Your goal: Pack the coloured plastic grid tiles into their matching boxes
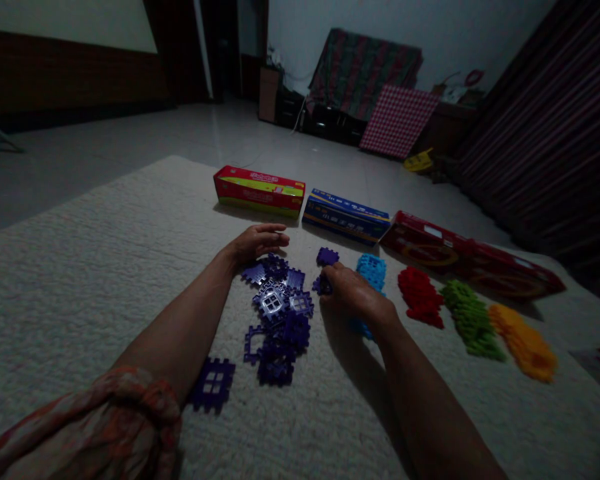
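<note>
A loose pile of purple interlocking building tiles (283, 333), some with window shapes, lies on the mat. At its far end is my left hand (257, 243), fingers stretched out and apart, holding nothing. My right hand (353, 288), to the right of the pile, pinches a purple tile (322, 287) close to the mat. Just beyond it lies another purple tile (327, 256). A single purple window tile (213, 385) rests beside my left forearm. My right hand and wrist partly cover a row of light blue tiles (371, 268).
Rows of red tiles (421, 297), green tiles (473, 320) and orange-yellow tiles (524, 342) lie to the right. Behind them, a red-and-yellow box (260, 192), a blue box (347, 217) and dark red boxes (470, 257) line the far side of the cream mat (105, 267).
</note>
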Available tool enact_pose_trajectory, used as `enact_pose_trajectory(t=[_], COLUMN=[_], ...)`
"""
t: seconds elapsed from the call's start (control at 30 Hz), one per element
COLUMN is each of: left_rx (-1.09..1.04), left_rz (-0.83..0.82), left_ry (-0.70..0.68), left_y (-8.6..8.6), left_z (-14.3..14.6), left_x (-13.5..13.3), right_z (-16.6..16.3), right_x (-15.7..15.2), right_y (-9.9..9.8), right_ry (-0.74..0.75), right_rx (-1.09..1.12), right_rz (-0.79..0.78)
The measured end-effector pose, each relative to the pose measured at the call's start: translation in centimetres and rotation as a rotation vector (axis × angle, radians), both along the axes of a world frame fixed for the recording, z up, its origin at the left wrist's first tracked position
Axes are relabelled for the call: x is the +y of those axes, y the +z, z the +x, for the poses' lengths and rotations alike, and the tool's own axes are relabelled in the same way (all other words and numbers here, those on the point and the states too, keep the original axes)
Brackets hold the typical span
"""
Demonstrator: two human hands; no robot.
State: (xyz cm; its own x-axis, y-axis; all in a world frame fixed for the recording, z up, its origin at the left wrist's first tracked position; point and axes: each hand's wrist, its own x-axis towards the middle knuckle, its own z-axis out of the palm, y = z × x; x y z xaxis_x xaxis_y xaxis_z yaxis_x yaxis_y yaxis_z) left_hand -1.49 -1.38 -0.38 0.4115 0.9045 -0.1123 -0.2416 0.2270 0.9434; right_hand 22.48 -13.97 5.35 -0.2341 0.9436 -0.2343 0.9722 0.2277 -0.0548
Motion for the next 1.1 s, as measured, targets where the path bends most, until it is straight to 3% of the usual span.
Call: enact_pose_trajectory(t=[0.17, 0.43, 0.83, 0.97, 1.1], left_rx=[-0.029, -0.051, -0.031, -0.033, -0.044], left_rz=[-0.006, -0.014, -0.014, -0.025, -0.012], left_ry=[-0.001, 0.003, 0.005, 0.008, 0.001], left_y=[-0.2, -0.3, -0.1, 0.1, 0.0], left_z=[0.0, 0.2, 0.1, 0.2, 0.2], left_x=[0.2, 0.2, 0.0, 0.0, 0.0], right_z=[0.7, 2.6, 3.2, 2.7, 0.8], right_x=[0.4, 4.0, 5.0, 4.5, 3.0], right_y=[0.1, -1.4, -3.0, -2.4, -1.3], right_ry=[0.048, 0.048, 0.047, 0.078, 0.173], right_rx=[0.088, 0.347, 0.364, 0.376, 0.428], right_rz=[0.046, 0.382, 0.408, 0.456, 0.332])
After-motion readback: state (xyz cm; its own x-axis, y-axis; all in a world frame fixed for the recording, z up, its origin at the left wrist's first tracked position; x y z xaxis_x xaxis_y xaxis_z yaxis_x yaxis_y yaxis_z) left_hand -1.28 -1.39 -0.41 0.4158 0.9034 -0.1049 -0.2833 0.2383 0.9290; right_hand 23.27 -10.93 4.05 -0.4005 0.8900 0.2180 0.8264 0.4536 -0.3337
